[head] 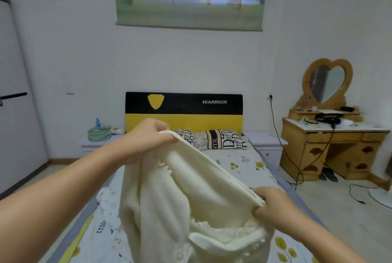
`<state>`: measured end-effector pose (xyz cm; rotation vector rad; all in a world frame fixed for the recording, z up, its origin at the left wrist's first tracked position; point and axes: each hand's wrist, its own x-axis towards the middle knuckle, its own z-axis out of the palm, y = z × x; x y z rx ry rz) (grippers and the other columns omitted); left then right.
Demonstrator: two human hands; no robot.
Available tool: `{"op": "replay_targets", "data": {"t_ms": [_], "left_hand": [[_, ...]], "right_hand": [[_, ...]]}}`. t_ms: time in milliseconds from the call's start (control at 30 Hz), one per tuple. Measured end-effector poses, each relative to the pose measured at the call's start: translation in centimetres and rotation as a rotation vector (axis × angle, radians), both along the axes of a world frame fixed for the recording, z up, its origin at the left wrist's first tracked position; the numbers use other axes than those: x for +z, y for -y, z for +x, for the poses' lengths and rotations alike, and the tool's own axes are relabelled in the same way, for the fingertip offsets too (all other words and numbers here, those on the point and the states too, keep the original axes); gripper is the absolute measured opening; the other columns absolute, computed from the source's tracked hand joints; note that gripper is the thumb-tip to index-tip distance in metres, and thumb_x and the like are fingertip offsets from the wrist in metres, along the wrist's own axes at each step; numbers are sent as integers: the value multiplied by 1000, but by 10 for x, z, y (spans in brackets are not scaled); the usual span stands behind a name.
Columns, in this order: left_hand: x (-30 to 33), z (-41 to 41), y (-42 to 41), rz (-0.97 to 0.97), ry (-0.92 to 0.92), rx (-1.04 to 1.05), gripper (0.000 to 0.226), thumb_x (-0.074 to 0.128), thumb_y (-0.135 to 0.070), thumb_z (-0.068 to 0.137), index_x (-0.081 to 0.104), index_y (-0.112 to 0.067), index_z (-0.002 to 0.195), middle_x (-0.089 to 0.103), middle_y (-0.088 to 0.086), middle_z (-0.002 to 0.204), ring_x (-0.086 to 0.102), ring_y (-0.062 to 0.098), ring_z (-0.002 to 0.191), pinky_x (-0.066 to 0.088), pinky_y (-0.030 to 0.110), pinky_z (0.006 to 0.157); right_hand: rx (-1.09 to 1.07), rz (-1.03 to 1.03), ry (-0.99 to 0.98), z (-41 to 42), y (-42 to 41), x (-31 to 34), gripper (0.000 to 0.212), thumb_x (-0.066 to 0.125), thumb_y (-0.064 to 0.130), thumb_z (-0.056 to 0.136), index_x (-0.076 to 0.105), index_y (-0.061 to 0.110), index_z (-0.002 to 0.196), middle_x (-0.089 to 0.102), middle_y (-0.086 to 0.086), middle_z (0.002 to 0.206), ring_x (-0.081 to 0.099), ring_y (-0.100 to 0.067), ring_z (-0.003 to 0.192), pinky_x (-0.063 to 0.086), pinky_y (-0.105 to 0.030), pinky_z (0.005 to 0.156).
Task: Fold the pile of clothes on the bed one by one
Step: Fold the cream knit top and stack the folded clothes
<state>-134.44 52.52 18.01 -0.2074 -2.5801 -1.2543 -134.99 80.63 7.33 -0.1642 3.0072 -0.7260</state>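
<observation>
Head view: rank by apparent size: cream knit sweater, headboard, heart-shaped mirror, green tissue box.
1. cream knit sweater, though nearness to the camera inflates it
2. headboard
3. heart-shaped mirror
4. green tissue box

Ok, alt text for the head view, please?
Both hands hold a cream knit sweater up over the bed: left hand grips one end of its top edge, right hand the other. Pillows lie against the headboard.

Cream ribbed knit cardigan (pixel 191 199) hung unfolded above the bed (pixel 244 163), its taut upper edge sloping down rightward.
</observation>
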Motion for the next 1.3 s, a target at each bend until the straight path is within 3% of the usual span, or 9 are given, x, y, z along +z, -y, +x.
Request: {"op": "replay_targets", "data": {"t_ms": [100,400,733,867,933,1000,1067,1133,1300], "left_hand": [[-10,-1,3,-276,110,-46,21,71,-12,70,53,-17,60,52,-9,48,49,3,44,39,21,47],[-41,3,21,-749,472,-83,26,48,-8,84,37,-32,78,47,-9,86,46,9,79,35,19,64],[-74,-12,27,-57,378,122,28,38,-21,97,51,-16,73,52,-1,71,48,11,66,37,24,64],[-82,-15,28,299,540,76,46,66,-43,60,69,-8,89,72,13,90,67,21,77,51,25,69],[-79,-14,44,310,651,-39,67,82,-43,42,71,-5,95,71,15,99,69,25,88,56,29,76],[-80,-13,61,187,695,-131,75,85,-34,52,58,4,112,64,22,113,63,35,105,49,46,95],[-86,-8,68,27,658,-164,61,78,-31,64,58,1,112,66,18,112,63,33,106,45,51,97],[-94,-3,68,-13,567,-165,47,68,-33,70,63,-5,106,70,10,106,66,27,100,52,39,90],[-91,22,64,198,272,-159,31,75,-34,75,69,-9,93,71,15,98,68,15,80,54,20,67]], "right_hand": [[-102,-295,15,-14,-24,4,24,59,9,78,45,15,60,45,-3,61,42,-17,59,25,-27,55],[152,-217,56,-49,-49,33,40,86,27,62,48,18,52,50,8,46,46,-6,48,28,-22,47],[77,-317,-27,-65,-53,15,44,59,35,89,38,17,54,28,9,39,27,-13,45,14,-29,52],[139,-320,132,-59,-54,11,40,68,43,81,48,13,63,45,5,51,40,-8,41,25,-20,42],[234,-433,366,-52,-61,18,37,79,33,67,54,8,79,60,-2,66,57,-7,53,39,-16,46],[278,-440,477,-47,-70,18,44,81,15,60,55,4,93,68,-12,84,65,-22,70,49,-25,55],[252,-362,358,-43,-71,12,25,77,7,72,59,7,90,68,-10,85,66,-24,74,49,-25,60],[182,-304,171,-36,-65,9,6,69,8,81,64,10,80,67,-4,76,63,-17,69,46,-22,58],[128,-350,-128,4,-57,35,13,66,13,85,68,11,72,66,-1,64,58,-11,58,40,-23,53]]}}
